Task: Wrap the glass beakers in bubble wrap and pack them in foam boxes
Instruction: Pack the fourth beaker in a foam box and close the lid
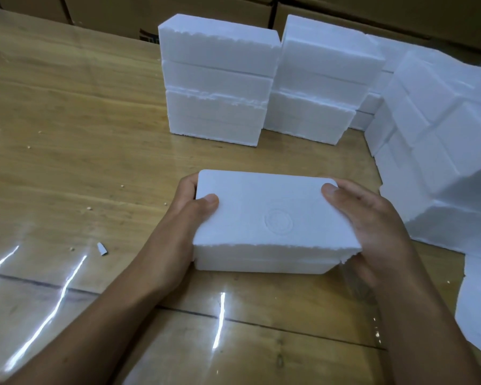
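A closed white foam box (264, 218), with a round embossed mark on its lid, sits in front of me on the wooden table (67, 134). My left hand (186, 215) grips its left end, thumb on the lid and fingers curled round the side. On the right end, my right hand (372, 226) holds the box with the thumb on top and the fingers wrapped below. No beaker or bubble wrap is in view; what the box holds is hidden.
Two stacks of closed foam boxes (217, 87) (322, 79) stand behind the held box. More stacked foam boxes (433, 140) fill the right side. A foam piece (478, 309) lies at the right edge. Small white scraps (102, 248) dot the table. Cardboard cartons (372, 12) line the back.
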A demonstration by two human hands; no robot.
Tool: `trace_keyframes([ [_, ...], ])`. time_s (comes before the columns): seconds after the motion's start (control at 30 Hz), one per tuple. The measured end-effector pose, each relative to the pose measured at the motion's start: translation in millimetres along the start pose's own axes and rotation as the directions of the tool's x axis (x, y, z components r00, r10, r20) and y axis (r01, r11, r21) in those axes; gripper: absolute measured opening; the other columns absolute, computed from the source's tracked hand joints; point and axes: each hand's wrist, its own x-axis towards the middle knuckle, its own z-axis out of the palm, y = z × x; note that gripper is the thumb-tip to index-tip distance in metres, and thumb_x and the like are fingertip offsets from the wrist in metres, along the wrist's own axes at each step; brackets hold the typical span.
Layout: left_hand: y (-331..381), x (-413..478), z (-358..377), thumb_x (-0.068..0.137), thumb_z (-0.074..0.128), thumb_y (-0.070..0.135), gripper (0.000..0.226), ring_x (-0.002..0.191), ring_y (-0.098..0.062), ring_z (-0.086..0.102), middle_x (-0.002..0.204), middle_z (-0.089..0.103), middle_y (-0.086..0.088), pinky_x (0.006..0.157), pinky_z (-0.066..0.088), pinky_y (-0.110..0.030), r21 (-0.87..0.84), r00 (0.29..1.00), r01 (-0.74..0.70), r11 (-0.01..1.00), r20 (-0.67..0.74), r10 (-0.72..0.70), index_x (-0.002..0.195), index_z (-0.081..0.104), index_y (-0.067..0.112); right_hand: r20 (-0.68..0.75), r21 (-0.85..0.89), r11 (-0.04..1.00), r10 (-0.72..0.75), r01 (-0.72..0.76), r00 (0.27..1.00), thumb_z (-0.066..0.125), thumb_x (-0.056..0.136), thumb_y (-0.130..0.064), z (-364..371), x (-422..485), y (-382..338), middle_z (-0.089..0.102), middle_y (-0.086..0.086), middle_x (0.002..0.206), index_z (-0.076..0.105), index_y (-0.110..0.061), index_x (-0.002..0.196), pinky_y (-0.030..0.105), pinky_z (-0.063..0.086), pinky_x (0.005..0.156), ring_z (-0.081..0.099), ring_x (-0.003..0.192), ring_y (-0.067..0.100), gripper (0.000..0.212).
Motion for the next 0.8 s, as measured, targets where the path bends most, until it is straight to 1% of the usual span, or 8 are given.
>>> trace_keyframes([
  [0.1, 1, 0, -2, 0.073, 0.054, 0.051, 0.05, 0.105, -0.015, 0.068, 0.116, 0.071, 0.005, 0.08, 0.046, -0.032, 0.029, 1.0, 0.013, 1.0, 0.02, -0.013, 0.122, 0.058, 0.04, 0.012, 0.016, 1.0, 0.001, -0.002, 1.0, 0.065, 0.092, -0.029, 0, 0, 1, 0.077, 0.003, 0.099, 0.076, -0.024, 0.102, 0.03, 0.057, 0.071, 0.074, 0.09, 0.022, 0.015],
  [0.2, 1, 1, -4, 0.074, 0.053, 0.053, 0.043, 0.102, -0.011, 0.068, 0.114, 0.07, 0.008, 0.08, 0.047, -0.032, 0.067, 0.999, 0.021, 0.998, 0.041, -0.024, 0.116, 0.059, 0.047, 0.015, 0.011, 1.0, -0.011, 0.011, 1.0, 0.067, 0.089, -0.031, 1, -1, 2, 0.077, 0.002, 0.098, 0.076, -0.026, 0.101, 0.026, 0.057, 0.07, 0.074, 0.09, 0.02, 0.016],
  [0.33, 2, 4, -5, 0.069, 0.055, 0.055, 0.035, 0.11, -0.019, 0.064, 0.126, 0.062, 0.002, 0.088, 0.046, -0.04, 0.074, 0.998, 0.056, 0.996, 0.031, -0.059, 0.103, 0.063, 0.056, -0.001, -0.026, 1.0, -0.017, 0.017, 1.0, 0.068, 0.085, -0.037, 0, 0, 4, 0.077, 0.0, 0.096, 0.077, -0.029, 0.101, 0.027, 0.057, 0.071, 0.074, 0.087, 0.018, 0.019],
  [0.47, 2, 5, -7, 0.069, 0.058, 0.054, 0.041, 0.096, -0.021, 0.067, 0.112, 0.072, 0.0, 0.081, 0.044, -0.044, 0.043, 0.995, 0.076, 0.996, 0.057, -0.078, 0.109, 0.062, 0.049, 0.023, -0.032, 0.999, -0.001, 0.002, 1.0, 0.067, 0.088, -0.035, -1, -2, 2, 0.077, 0.001, 0.1, 0.076, -0.029, 0.101, 0.033, 0.058, 0.079, 0.073, 0.092, 0.021, 0.017],
  [0.57, 2, 5, -6, 0.068, 0.06, 0.052, 0.041, 0.097, -0.021, 0.068, 0.111, 0.073, 0.0, 0.082, 0.044, -0.044, 0.01, 0.998, 0.061, 0.998, 0.031, -0.061, 0.109, 0.065, 0.046, 0.021, -0.056, 0.997, 0.047, -0.046, 0.999, 0.065, 0.09, -0.039, -3, -1, -3, 0.076, 0.001, 0.101, 0.076, -0.028, 0.101, 0.035, 0.055, 0.08, 0.073, 0.096, 0.022, 0.019],
  [0.63, 3, 5, -4, 0.068, 0.06, 0.049, 0.042, 0.096, -0.019, 0.07, 0.111, 0.074, 0.0, 0.079, 0.048, -0.039, -0.01, 0.998, 0.063, 0.998, 0.021, -0.063, 0.109, 0.066, 0.042, 0.016, -0.037, 0.994, 0.105, -0.104, 0.994, 0.059, 0.093, -0.041, -5, 0, -8, 0.076, 0.0, 0.103, 0.076, -0.027, 0.1, 0.034, 0.054, 0.08, 0.072, 0.097, 0.019, 0.022],
  [0.73, 6, 5, -4, 0.07, 0.06, 0.045, 0.042, 0.096, -0.018, 0.071, 0.113, 0.073, 0.0, 0.077, 0.049, -0.036, -0.018, 0.998, 0.062, 0.998, 0.03, -0.062, 0.112, 0.065, 0.037, -0.053, 0.024, 0.994, 0.104, -0.103, 0.993, 0.053, 0.097, -0.041, -7, 1, -14, 0.075, -0.003, 0.109, 0.074, -0.021, 0.108, 0.036, 0.051, 0.093, 0.069, 0.105, 0.012, 0.031],
  [0.8, 7, 5, -3, 0.071, 0.06, 0.049, 0.044, 0.1, -0.018, 0.071, 0.115, 0.072, 0.002, 0.079, 0.05, -0.036, -0.03, 0.998, 0.049, 0.998, 0.029, -0.048, 0.114, 0.064, 0.039, -0.17, -0.001, 1.0, 0.012, -0.012, 0.985, 0.052, 0.099, -0.035, -6, -4, -18, 0.074, -0.007, 0.109, 0.073, -0.02, 0.108, 0.035, 0.048, 0.099, 0.068, 0.106, 0.007, 0.027],
])
